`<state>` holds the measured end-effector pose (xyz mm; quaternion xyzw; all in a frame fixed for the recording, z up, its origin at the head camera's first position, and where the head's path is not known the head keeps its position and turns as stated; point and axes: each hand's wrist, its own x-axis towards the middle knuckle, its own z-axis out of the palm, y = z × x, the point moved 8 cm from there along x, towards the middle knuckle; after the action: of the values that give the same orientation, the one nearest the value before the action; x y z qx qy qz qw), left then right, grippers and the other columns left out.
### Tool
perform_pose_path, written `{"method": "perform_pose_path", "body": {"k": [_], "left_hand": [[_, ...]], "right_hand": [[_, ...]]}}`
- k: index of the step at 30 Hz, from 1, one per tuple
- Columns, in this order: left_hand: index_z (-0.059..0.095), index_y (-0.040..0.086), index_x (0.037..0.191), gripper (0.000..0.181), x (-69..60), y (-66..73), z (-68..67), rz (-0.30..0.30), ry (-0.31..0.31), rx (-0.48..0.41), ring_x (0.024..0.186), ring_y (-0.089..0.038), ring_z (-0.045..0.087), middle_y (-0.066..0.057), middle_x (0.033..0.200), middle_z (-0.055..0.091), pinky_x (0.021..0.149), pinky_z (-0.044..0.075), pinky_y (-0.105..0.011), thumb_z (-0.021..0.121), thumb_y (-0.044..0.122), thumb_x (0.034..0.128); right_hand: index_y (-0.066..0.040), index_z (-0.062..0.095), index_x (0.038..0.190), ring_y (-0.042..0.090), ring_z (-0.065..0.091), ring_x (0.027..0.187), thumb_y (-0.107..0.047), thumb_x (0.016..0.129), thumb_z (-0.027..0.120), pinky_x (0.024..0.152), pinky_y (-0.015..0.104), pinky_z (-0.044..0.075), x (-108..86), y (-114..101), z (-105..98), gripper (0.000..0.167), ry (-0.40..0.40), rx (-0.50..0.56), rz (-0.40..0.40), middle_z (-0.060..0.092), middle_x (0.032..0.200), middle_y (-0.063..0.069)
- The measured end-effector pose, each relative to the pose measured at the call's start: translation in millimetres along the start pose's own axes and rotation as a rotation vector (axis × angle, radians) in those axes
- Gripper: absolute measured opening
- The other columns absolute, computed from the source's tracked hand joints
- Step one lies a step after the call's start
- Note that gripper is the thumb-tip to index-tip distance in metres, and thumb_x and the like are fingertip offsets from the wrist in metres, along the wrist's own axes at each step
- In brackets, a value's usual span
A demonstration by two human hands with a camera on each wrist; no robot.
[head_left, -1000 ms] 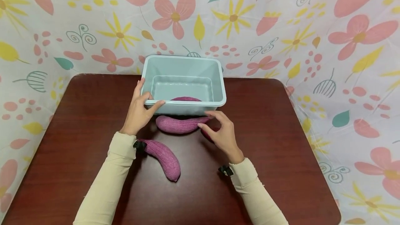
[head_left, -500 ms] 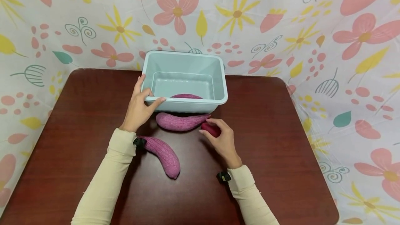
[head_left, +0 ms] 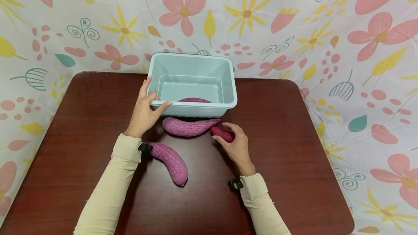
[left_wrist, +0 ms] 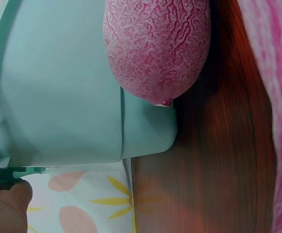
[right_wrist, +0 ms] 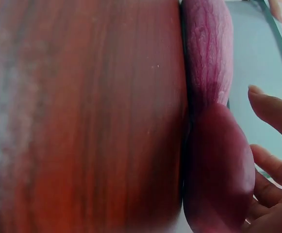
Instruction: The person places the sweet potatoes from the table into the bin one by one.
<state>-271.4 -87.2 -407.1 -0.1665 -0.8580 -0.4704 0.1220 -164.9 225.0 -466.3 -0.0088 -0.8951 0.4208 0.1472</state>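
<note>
My left hand (head_left: 143,117) grips the near left corner of the light blue bin (head_left: 192,110), thumb over the front rim. A purple eggplant shows inside the bin (head_left: 195,100). Another eggplant (head_left: 186,127) lies along the bin's front, and a third (head_left: 171,162) lies nearer, beside the left wrist. A smooth dark red object (head_left: 222,134) is by the second eggplant's thin tip. Around it my right hand (head_left: 237,146) is loosely curved; in the right wrist view the thumb (right_wrist: 272,109) stands apart from the dark red object (right_wrist: 218,165), and finger contact is partly hidden.
The brown wooden table (head_left: 287,137) has rounded corners. A white cloth with printed flowers and leaves (head_left: 130,3) hangs behind it and at the sides, close behind the bin.
My right hand has moved down from the second eggplant's tip, then slightly right, exposing more of the dark red object. My left hand keeps its hold on the bin.
</note>
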Motion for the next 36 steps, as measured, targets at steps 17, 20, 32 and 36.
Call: {"method": "perform_pose_path", "body": {"k": [17,20,32,36], "left_hand": [[0.049,-0.001,0.080,0.044,-0.9,0.5,-0.4,-0.003,-0.008,-0.005,0.159,-0.029,0.013,-0.010,0.169,0.018,0.102,0.041,-0.054,0.076,0.033,0.0915],[0.049,-0.001,0.080,0.045,-0.4,1.5,0.5,0.003,-0.010,-0.008,0.159,-0.029,0.015,-0.011,0.169,0.018,0.101,0.041,-0.054,0.075,0.033,0.0918],[0.050,0.005,0.080,0.044,-0.9,1.2,1.0,-0.017,-0.013,0.002,0.160,-0.027,0.010,-0.006,0.170,0.018,0.116,0.034,-0.058,0.075,0.039,0.0909],[0.049,0.005,0.080,0.044,-0.9,2.4,0.5,-0.015,-0.014,0.001,0.160,-0.024,0.010,-0.006,0.170,0.018,0.113,0.036,-0.057,0.075,0.039,0.0909]], "right_hand": [[-0.015,0.068,0.124,0.029,0.062,0.108,-0.028,0.079,0.088,0.091,0.043,0.051,-3.7,12,2,0.051,-0.101,-0.027,0.099,0.067,0.126,0.010],[-0.016,0.068,0.123,0.029,0.063,0.106,-0.029,0.079,0.088,0.089,0.043,0.052,-4.3,13,1,0.050,-0.113,-0.036,0.111,0.067,0.126,0.010],[-0.017,0.066,0.125,0.029,0.064,0.102,-0.026,0.083,0.084,0.086,0.041,0.050,-3.8,20,6,0.046,-0.144,-0.065,0.124,0.069,0.124,0.011],[-0.017,0.066,0.126,0.029,0.064,0.103,-0.026,0.084,0.083,0.086,0.042,0.051,-3.2,19,6,0.046,-0.153,-0.065,0.113,0.069,0.125,0.011]]}}
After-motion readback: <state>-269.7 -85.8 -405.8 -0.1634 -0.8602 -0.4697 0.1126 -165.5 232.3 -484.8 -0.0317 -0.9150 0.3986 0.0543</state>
